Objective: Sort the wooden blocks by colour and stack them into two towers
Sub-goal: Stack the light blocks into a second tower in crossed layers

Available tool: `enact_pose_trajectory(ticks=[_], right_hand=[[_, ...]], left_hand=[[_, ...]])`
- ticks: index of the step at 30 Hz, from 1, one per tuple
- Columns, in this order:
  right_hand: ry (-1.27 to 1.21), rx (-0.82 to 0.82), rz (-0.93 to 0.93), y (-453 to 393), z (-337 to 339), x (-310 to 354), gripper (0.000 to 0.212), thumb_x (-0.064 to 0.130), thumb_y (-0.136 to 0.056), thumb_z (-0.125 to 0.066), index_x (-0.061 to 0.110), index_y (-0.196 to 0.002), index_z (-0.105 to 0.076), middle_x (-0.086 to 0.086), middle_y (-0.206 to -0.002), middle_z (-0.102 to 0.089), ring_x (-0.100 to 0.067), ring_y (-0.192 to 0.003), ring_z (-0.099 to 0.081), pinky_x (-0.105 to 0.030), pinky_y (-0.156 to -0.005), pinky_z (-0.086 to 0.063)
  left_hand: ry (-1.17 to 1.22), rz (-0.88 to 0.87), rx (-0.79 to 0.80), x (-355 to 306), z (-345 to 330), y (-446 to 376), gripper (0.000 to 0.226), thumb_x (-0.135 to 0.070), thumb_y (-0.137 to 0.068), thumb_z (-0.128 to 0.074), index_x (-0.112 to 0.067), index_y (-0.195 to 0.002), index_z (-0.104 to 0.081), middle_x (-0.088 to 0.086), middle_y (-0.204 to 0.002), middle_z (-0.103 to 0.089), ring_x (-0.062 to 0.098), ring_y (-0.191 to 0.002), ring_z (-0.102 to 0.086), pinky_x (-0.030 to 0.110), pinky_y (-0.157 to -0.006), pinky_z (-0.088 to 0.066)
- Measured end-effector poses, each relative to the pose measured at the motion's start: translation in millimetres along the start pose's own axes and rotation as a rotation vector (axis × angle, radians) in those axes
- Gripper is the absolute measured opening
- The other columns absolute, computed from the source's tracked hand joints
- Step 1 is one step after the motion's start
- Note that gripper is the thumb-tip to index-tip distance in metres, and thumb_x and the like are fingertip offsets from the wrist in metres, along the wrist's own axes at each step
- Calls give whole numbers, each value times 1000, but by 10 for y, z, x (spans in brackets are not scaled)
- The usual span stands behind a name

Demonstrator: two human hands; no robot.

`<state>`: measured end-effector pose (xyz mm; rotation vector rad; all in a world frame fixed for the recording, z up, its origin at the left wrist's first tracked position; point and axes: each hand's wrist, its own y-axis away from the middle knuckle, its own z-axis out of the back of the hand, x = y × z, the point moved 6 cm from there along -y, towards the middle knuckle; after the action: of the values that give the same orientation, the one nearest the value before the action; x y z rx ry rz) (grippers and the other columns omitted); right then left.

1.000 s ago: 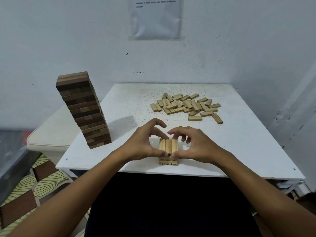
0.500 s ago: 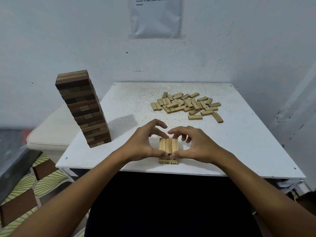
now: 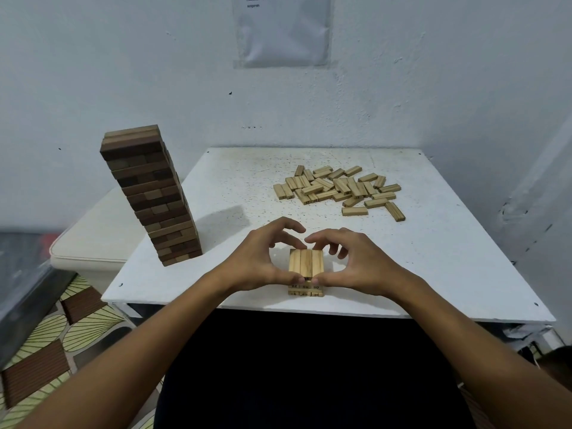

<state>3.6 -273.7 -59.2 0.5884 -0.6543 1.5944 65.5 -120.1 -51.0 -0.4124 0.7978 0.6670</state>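
Head view, only cam. White table [image 3: 448, 243], paint speckled, pushed into a wall corner.

Light tower [image 3: 306, 270]: short stack of pale wood blocks near the table's front edge, centre. Top layer is 3 blocks side by side, long axis running away from the person. Two lower layers show block ends w/ small black numbers printed on them, too small/blurred to read for sure.

L hand [image 3: 263, 261] on the stack's left side: thumb tip pressed to the near end of the top layer, fingers curled over toward the far end. R hand [image 3: 359, 264] mirrors it on the right: thumb at the near end, index curled over the far end, other fingers bent and apart. Both hands pinch the top layer front-to-back; thumbs nearly touch each other.

Dark tower [image 3: 151, 196]: tall stack of dark brown blocks at the table's left edge, well apart from the hands, top couple of layers a lighter brown.

Loose pile of pale blocks [image 3: 337, 188] lies flat at the table's far right part, some ends w/ black numbers, unreadable.

On the wall above: sheet in a clear sleeve [image 3: 281, 29], a couple of lines of small print at its top, not legible. Cream-coloured surface [image 3: 93, 239] left of the table; patterned floor [image 3: 46, 342] below.
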Motion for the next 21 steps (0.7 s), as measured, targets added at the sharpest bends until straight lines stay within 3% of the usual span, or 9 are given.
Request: enact_pose_trajectory(ticks=[9,14,21], right_hand=[[-13,-1,11,8,1,1,61,33,-70,-86,40,-123,-58,15,-110,-61,-3,-96,-51,-21,-73,-43],[-21,7,24,14,17,17,58,34,-72,-84,43,-122,-56,17,-112,-60,-3,-99,-51,-20,-73,-41],[-156,-105,-9,-41,107,-129,38,32,-82,-75,34,-118,-63,17,-110,-62,-2,-99,-55,-16,-73,-39]], left_hand=[[-7,-5,5,25,-1,-8,67,-36,-57,-83,-36,-116,-52,-20,-104,-70,-7,-108,-56,22,-87,-38],[-20,-26,-15,33,7,2,70,-55,-54,-79,-37,-117,-54,-24,-111,-64,-4,-108,-57,23,-86,-42],[42,-11,-108,130,61,-140,47,-61,-78,-58,-30,-113,-61,-19,-111,-66,-3,-106,-59,26,-88,-46]])
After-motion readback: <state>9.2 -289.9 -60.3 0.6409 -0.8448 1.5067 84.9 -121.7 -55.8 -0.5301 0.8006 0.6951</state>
